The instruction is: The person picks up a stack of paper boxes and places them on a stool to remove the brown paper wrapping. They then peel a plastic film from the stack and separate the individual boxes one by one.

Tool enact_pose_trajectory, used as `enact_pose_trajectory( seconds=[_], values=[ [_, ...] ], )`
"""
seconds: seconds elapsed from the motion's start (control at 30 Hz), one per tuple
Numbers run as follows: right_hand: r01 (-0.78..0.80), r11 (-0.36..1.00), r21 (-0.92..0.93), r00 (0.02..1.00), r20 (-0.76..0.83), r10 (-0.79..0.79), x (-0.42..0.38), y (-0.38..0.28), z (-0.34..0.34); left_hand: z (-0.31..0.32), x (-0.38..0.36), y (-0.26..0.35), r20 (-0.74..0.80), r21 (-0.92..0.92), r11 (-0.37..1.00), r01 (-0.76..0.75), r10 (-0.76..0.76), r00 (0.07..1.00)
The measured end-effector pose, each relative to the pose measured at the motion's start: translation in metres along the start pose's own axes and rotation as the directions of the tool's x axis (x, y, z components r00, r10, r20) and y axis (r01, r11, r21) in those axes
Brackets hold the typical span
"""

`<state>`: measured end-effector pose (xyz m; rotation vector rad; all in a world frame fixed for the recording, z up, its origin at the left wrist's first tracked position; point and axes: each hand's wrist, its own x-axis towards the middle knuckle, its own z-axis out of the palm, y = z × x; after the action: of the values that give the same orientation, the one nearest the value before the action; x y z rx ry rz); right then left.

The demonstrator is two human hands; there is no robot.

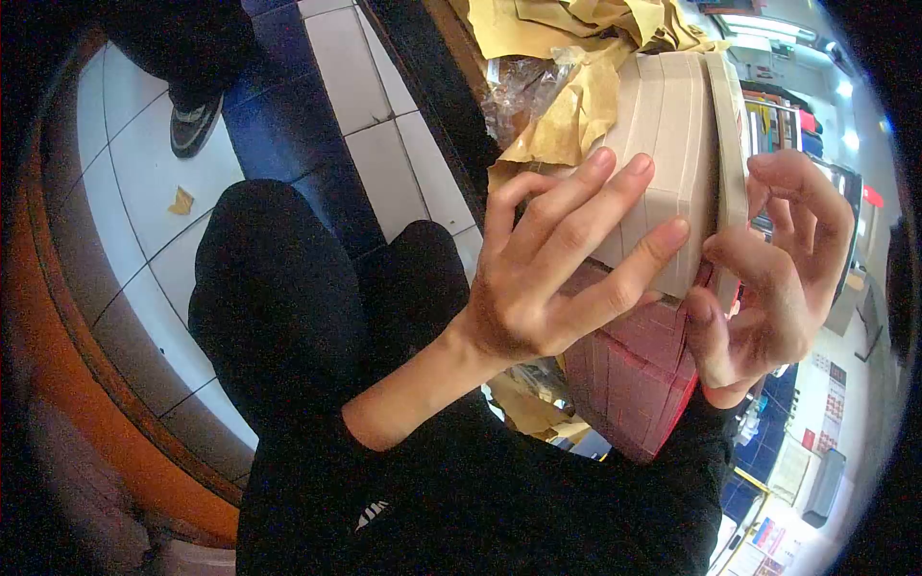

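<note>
My left hand point(552, 274) lies with spread fingers on and over a pale, ridged block of layered sheets point(663, 134); its thumb is mostly hidden. My right hand point(778, 278) is at the block's right side, fingers curved and apart, thumb separated from the index finger. Its index fingertip is close to the block's edge; contact is unclear. A flat tan strip point(732, 144) runs along that side. Below the pale block is a reddish-pink block point(629, 374) with similar lines, partly hidden by my left hand.
Torn brown paper point(576, 106) and crumpled clear plastic point(523, 91) lie beside the pale block. My dark-clothed legs point(274, 278) are at left centre. Another person's shoe point(195, 125) stands on the tiled floor point(144, 221). Shelves point(773, 110) are at the right.
</note>
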<state>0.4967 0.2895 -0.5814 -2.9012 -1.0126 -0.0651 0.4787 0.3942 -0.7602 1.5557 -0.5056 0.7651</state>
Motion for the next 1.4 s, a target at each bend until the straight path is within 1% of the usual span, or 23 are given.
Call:
enact_pose_trajectory(
  seconds=[0.13,0.23,0.47,0.83,0.9,1.0,1.07,1.13,1.17,1.23,1.33,1.4],
  values=[
    [-0.009,1.0,-0.004,0.998,-0.06,0.009,-0.002,0.002,0.007,0.002,0.001,0.001,-0.026,-0.02,1.0,0.012,-0.013,1.0],
    [-0.025,1.0,-0.013,0.998,-0.059,0.024,-0.003,0.001,0.007,0.002,0.002,0.003,-0.037,-0.034,0.999,0.023,-0.024,0.999],
    [-0.046,0.999,-0.001,0.997,-0.059,0.046,-0.001,-0.001,0.006,0.001,0.0,0.0,-0.008,0.001,1.0,-0.002,0.002,1.0],
    [-0.013,1.0,0.011,0.997,-0.082,0.014,0.0,0.002,0.007,0.001,0.0,0.0,-0.001,-0.005,1.0,-0.001,0.001,1.0],
    [-0.011,1.0,0.018,0.996,-0.083,0.013,0.0,0.002,0.007,0.003,0.001,0.006,-0.033,-0.029,0.996,0.081,-0.082,0.996],
    [-0.007,1.0,0.03,0.994,-0.11,0.01,-0.001,0.002,0.009,0.003,0.001,0.01,-0.035,-0.049,0.99,0.13,-0.132,0.991],
    [0.022,0.999,0.046,0.987,-0.159,-0.014,-0.003,0.006,0.013,0.001,0.0,0.007,-0.017,-0.034,0.996,0.083,-0.083,0.996],
    [0.087,0.995,0.038,0.986,-0.145,-0.081,-0.003,0.01,0.012,0.0,-0.001,-0.002,0.009,0.005,1.0,-0.022,0.022,1.0],
    [0.132,0.991,0.022,0.987,-0.099,-0.129,-0.003,0.013,0.006,0.001,-0.001,-0.002,0.002,0.002,1.0,-0.021,0.021,1.0],
    [0.127,0.992,0.004,0.991,-0.039,-0.127,-0.002,0.012,0.002,0.002,-0.001,-0.002,-0.013,-0.003,1.0,-0.019,0.019,1.0],
    [-0.003,1.0,0.001,1.0,-0.008,0.003,-0.002,0.0,0.002,0.003,0.001,0.009,-0.037,-0.063,0.989,0.137,-0.14,0.99],
    [-0.037,0.999,0.008,0.999,-0.008,0.038,-0.001,-0.003,0.002,0.004,0.0,0.009,-0.041,-0.061,0.99,0.131,-0.134,0.99]
  ],
)
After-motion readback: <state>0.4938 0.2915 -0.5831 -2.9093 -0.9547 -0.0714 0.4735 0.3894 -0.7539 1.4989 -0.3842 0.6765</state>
